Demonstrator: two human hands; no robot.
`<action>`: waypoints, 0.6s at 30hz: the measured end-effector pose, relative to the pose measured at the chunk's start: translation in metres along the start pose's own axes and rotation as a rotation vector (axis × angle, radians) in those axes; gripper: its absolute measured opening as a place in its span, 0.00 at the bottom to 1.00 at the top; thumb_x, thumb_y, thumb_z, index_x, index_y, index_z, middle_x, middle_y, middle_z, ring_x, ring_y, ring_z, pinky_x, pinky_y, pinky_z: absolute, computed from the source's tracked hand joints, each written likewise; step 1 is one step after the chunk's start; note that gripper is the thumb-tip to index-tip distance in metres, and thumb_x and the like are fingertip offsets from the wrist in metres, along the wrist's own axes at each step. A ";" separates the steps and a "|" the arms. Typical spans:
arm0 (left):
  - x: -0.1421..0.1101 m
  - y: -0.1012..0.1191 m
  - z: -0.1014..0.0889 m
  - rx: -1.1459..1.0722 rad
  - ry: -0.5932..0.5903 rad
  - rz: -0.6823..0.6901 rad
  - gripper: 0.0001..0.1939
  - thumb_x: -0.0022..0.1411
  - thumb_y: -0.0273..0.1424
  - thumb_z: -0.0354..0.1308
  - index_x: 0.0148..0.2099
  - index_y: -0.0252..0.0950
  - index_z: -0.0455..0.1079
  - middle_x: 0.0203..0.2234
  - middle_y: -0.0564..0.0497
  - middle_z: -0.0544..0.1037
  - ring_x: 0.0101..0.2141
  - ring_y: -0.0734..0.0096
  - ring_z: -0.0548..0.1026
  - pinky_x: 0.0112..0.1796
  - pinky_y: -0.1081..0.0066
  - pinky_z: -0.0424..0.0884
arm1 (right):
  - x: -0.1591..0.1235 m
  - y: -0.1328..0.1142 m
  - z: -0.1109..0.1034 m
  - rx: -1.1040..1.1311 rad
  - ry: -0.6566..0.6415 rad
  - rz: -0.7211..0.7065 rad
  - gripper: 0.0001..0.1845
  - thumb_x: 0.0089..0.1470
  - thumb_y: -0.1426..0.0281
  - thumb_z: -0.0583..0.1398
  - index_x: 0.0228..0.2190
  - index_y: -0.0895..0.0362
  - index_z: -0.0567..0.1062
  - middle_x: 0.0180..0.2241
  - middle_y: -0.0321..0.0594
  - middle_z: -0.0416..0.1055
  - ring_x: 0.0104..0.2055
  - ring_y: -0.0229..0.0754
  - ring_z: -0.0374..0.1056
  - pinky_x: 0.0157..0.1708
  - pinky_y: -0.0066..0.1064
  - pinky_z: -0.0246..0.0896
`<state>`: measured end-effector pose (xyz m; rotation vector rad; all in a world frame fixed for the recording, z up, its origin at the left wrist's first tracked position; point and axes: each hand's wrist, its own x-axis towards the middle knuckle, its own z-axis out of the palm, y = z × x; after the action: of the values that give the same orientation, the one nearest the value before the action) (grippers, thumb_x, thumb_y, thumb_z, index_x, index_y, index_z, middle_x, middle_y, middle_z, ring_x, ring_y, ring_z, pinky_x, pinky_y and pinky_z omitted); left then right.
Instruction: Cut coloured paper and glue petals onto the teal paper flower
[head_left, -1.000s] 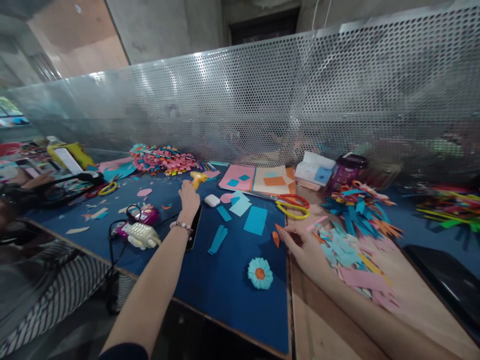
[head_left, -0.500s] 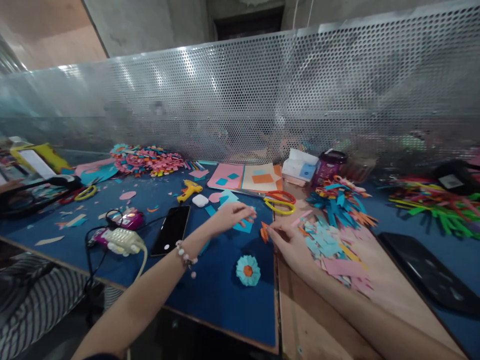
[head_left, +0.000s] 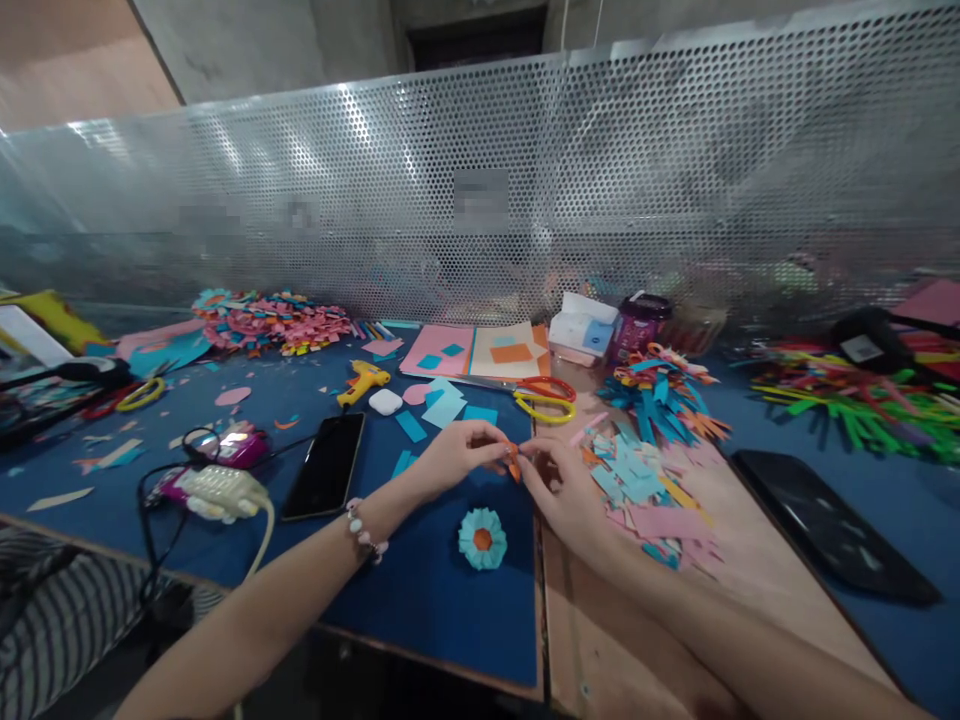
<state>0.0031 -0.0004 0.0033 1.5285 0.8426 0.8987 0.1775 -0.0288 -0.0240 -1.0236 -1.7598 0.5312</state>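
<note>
A small orange paper piece [head_left: 514, 465] is pinched between my two hands above the blue table. My left hand [head_left: 466, 452], with a beaded bracelet at the wrist, grips its left side with closed fingertips. My right hand [head_left: 559, 480] holds it from the right, fingers also closed. Fingers cover much of the piece, so its exact shape is hidden. Just below lies a light blue paper flower [head_left: 482, 539] with an orange centre. Pale blue paper squares [head_left: 444, 404] lie beyond my left hand, and a heap of blue and pink paper strips [head_left: 637, 475] is beside my right.
Scissors [head_left: 544, 397] with orange and yellow handles lie beyond my hands. A yellow glue gun [head_left: 363, 382] and a phone [head_left: 325, 467] lie to the left, near a power strip [head_left: 221, 490] with cables. A black tray-like object [head_left: 832, 525] lies right. A perforated metal screen [head_left: 420, 200] stands behind.
My left hand has moved right and down to meet my right hand, and its fingers have closed on the orange paper piece. The view has shifted slightly to the right.
</note>
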 end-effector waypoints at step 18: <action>-0.005 -0.004 0.017 0.045 0.131 0.094 0.13 0.57 0.36 0.57 0.40 0.31 0.68 0.32 0.47 0.75 0.35 0.67 0.74 0.40 0.67 0.70 | -0.002 0.014 0.003 -0.250 0.164 -0.287 0.10 0.54 0.73 0.57 0.40 0.54 0.71 0.38 0.41 0.70 0.41 0.40 0.67 0.40 0.33 0.65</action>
<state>0.0159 -0.0117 -0.0032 1.5720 0.8964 1.0644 0.1806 -0.0225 -0.0371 -0.9322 -1.8140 0.0464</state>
